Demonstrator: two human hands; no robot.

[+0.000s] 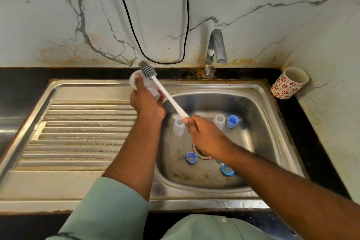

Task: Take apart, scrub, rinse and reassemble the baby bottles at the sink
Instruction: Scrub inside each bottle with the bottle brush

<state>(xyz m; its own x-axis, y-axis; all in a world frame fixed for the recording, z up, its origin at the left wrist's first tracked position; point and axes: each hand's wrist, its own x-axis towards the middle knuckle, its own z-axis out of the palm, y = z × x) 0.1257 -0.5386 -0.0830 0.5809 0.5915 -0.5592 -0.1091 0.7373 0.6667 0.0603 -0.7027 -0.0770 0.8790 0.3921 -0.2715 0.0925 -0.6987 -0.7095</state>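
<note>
A clear baby bottle (151, 89) lies tilted over the sink's (259, 103) 10 o'clock rim, with a grey-bristled, white-handled brush (167, 97) beside it. In the basin, two clear caps (178, 127) stand at 12 o'clock beside a blue cap (232, 121); blue collar rings (191, 158) lie at 6 and 5 o'clock.

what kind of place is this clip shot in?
Most likely a home kitchen: a stainless steel sink with a ribbed draining board, a tap against a marble-look wall, and a patterned cup on the dark counter.
</note>
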